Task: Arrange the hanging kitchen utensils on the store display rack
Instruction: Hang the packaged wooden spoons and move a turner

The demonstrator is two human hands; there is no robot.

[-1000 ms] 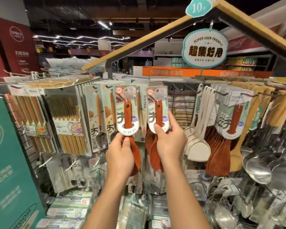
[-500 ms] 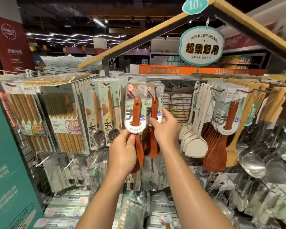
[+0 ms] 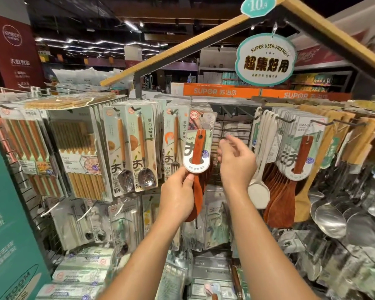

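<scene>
Rice spoon pack on rack
Left hand [image 3: 178,197] grips wooden rice spoon [image 3: 196,161] below its card; right hand [image 3: 236,163] open, just right of it, holding nothing

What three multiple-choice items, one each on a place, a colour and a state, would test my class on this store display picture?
1. Where does the left hand grip the rice spoon?
A. hook hole B. below the card's ring C. upper handle
2. What colour is the Supor banner?
A. orange B. blue C. white
3. How is the right hand?
A. gripping a ladle B. clenched C. open, holding nothing

Answers: 1 B, its thumb and fingers pinch the blade just under the ring; 2 A, white letters on orange; 3 C, its fingers are spread in front of the rack.
</scene>
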